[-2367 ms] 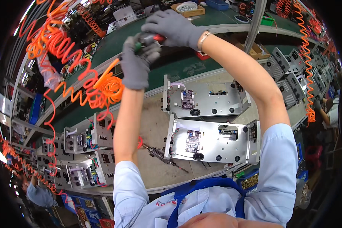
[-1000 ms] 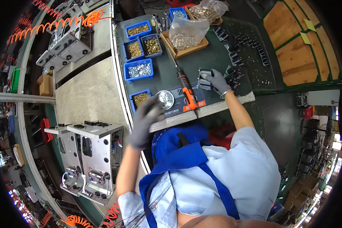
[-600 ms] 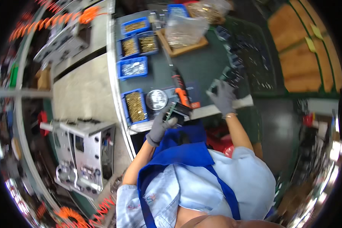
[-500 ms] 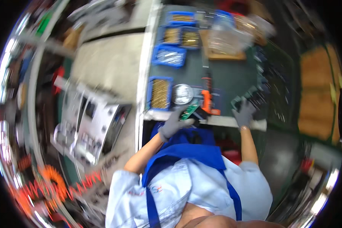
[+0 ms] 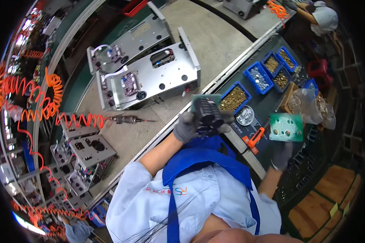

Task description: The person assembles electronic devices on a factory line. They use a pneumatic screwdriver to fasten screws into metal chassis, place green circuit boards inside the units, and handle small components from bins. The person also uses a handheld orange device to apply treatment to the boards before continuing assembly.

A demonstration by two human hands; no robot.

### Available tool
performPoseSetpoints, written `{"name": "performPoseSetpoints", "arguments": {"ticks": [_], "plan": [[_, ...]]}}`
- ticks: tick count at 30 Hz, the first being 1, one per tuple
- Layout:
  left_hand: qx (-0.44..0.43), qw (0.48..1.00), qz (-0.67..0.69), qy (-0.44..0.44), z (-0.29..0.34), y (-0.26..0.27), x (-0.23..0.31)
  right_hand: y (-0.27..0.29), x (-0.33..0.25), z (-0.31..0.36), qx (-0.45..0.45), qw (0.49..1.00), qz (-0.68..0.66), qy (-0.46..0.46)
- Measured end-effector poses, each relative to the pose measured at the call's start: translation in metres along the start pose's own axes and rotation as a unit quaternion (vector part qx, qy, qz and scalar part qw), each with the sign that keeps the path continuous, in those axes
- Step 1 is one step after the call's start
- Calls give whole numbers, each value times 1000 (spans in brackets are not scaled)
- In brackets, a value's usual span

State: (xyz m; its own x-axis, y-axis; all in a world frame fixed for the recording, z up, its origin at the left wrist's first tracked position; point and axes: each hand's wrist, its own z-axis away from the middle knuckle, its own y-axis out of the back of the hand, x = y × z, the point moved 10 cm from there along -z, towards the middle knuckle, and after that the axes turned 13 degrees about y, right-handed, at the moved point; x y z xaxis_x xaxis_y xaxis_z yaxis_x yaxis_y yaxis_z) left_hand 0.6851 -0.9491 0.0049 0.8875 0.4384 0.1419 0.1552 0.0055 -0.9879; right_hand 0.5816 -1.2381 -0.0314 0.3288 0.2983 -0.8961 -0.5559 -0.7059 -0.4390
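Note:
My gloved left hand (image 5: 185,126) is closed on a circuit board with fat black cylinders (image 5: 208,115), held above the bench edge. Grey glove fingers also show at this board's right side. To the right, my right hand (image 5: 282,155), also in a grey glove and a little blurred, grips a green circuit board (image 5: 286,127) by its near edge. That board's soldered face is turned up; the fingers beneath it are hidden. Between the two boards an orange tool (image 5: 253,140) lies near the bench edge, beside a round dish (image 5: 245,115) of small silvery parts.
Blue bins (image 5: 247,97) of brass-coloured and silvery fasteners stand on the dark bench mat. At left are metal chassis (image 5: 168,79), a power screwdriver (image 5: 127,119) and orange coiled hoses (image 5: 52,105). Black parts (image 5: 302,158) line the right side. A co-worker (image 5: 325,19) is at top right.
The view has turned, bringing the chassis closer to the middle. My right hand, earlier low at the bench's right side, now holds up the green board. The left hand's board now shows its black cylinders.

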Motion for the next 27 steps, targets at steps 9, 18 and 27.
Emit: {"name": "performPoseSetpoints", "arguments": {"ticks": [9,18,27], "plan": [[72,964,-22,-253,92,67,98,-336,71,13,-452,884,-118,12],[165,893,-95,-409,187,71,140,-451,63,52,-707,636,247,187],[29,928,27,-371,186,114,145,-500,107,81,-795,325,352,372]]}}
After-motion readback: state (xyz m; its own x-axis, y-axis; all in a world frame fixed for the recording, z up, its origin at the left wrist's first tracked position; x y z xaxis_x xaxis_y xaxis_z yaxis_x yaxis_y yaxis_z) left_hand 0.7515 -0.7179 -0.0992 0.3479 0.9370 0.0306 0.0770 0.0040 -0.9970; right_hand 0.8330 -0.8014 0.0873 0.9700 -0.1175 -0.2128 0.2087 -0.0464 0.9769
